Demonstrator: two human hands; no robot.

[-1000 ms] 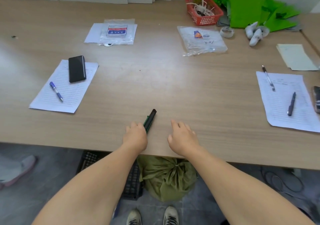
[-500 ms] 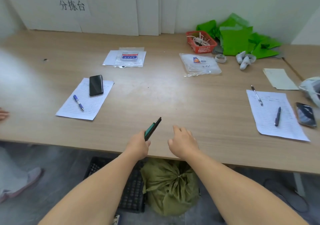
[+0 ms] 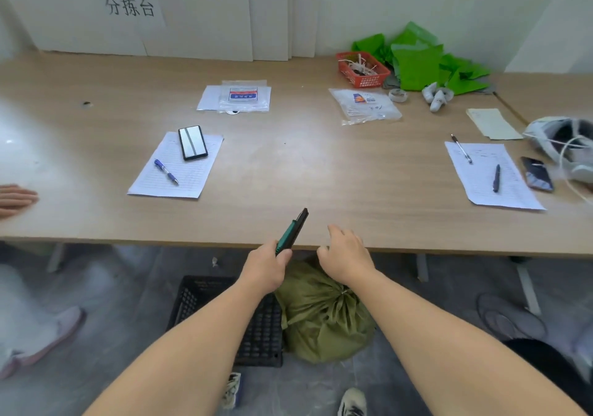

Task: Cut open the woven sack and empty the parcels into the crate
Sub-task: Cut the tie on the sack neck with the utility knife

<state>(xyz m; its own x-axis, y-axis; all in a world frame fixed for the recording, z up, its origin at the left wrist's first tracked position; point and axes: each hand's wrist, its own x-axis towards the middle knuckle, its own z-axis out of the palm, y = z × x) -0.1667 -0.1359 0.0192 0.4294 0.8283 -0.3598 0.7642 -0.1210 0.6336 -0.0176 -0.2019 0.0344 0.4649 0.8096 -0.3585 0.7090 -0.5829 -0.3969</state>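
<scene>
Sack (image 3: 324, 316): olive green, woven, on the floor under the near edge of the table (image 3: 288, 165). Neck gathered and tied in a knot at the top, facing up. Uncut. Parcels inside not visible.

Crate (image 3: 256, 342): black, latticed, on the floor touching the sack's left side, partly hidden by the left forearm. Whether it holds anything cannot be told.

Cutter (image 3: 291, 231): green and black utility knife, tip pointing up and away over the table edge. Whether the blade is out is too small to tell.

Left hand (image 3: 267, 267): closed round the lower end of the cutter, above the sack.

Right hand (image 3: 346, 257): empty, fingers loosely curled, hanging at the table edge just beside the cutter.

Step in hand, as judged: bringing the cutter down to the sack. To do it well, the free hand should steady the neck above the knot, the blade should cut just below the tie, shallow and away from the fingers, so the parcels inside are not nicked. Sack then tipped toward the crate alongside.

Surroundings: lined sheet (image 3: 175, 165) with phone (image 3: 192, 142) and blue pen (image 3: 166, 172) to the left; another person's hand (image 3: 14, 198) at the far left edge.
</scene>
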